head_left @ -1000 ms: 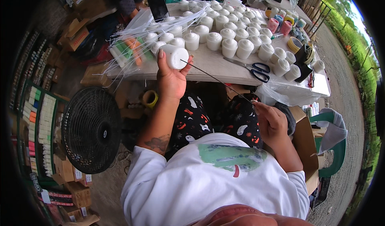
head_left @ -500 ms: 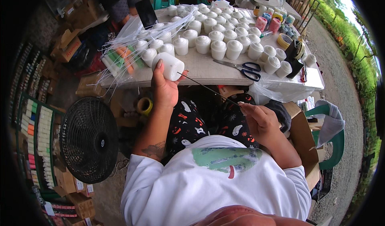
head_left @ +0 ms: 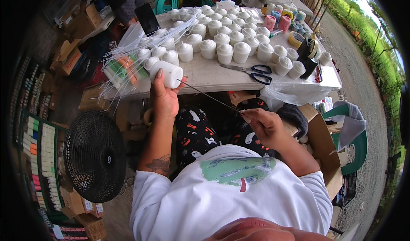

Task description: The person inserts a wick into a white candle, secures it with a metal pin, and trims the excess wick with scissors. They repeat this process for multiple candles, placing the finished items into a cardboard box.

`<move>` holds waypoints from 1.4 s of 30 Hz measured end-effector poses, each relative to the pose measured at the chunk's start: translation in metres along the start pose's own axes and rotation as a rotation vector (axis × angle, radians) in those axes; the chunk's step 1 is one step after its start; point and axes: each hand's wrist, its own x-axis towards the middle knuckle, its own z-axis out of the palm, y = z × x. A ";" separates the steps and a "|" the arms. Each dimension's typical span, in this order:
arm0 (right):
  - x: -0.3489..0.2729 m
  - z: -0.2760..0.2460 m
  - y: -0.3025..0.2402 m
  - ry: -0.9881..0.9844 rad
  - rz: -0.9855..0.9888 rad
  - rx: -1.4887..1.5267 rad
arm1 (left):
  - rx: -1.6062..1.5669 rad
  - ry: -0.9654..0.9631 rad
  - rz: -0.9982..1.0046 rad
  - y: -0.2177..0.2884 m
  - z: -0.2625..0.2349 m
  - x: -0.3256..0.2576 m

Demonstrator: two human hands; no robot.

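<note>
White cyl. [head_left: 164, 73] in L hand [head_left: 165, 100]; rod tip at its end face

White cyl. lies on its side, raised in front of table's near edge, left of ctr; flat end turned R, toward rod. L fingers wrapped round it, thumb on near side. Thin dark rod [head_left: 209, 96] runs from end face down & R to R hand [head_left: 267, 123]; R thumb + fingertips pinched narrow on its lower end. Can't tell if tip is in the wax-like body or only touching.

Table [head_left: 200, 77] just behind: approx. rows of white dome-topped pcs [head_left: 224, 53], upright, most close together. Scissors [head_left: 237, 68] w/ dark handles near front edge, R of cyl. Bundle of thin white strands [head_left: 117, 63] at L end, partly over orange & green items in clear plastic (blurred). Dark flat screen [head_left: 147, 19] tilted up behind strands. Yellow tape roll [head_left: 295, 39] and red-pink cyls. [head_left: 270, 22] toward R rear.

Off table: black fan [head_left: 94, 155] on L, cardboard box [head_left: 326, 155] by R arm, grey cloth [head_left: 352, 124] draped on green chair [head_left: 359, 153].
</note>
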 end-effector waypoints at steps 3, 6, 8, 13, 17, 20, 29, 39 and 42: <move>0.002 0.006 0.000 -0.012 -0.012 -0.018 | 0.148 -0.170 0.040 0.001 -0.006 -0.001; 0.014 0.012 -0.002 -0.014 -0.055 -0.048 | 0.247 -0.282 -0.009 -0.035 0.014 -0.046; 0.012 0.013 0.004 -0.010 -0.057 -0.027 | 0.235 -0.278 0.107 -0.035 0.005 -0.038; 0.010 0.012 0.004 -0.010 -0.037 -0.008 | 0.220 -0.363 0.007 -0.034 0.005 -0.036; 0.001 -0.006 0.009 -0.025 0.055 0.057 | 0.054 -0.230 0.007 -0.008 0.017 -0.014; 0.011 0.009 0.003 -0.051 0.069 0.107 | 0.088 -0.277 -0.047 -0.030 0.018 -0.032; -0.035 -0.033 0.066 0.104 0.276 -0.162 | 0.085 0.121 0.111 0.021 -0.060 0.035; 0.101 0.027 0.131 0.098 -0.149 -0.815 | 0.069 -0.144 -0.277 -0.051 -0.022 0.031; 0.135 -0.011 0.135 0.233 -0.107 -0.884 | 0.055 -0.149 -0.310 -0.066 -0.027 0.041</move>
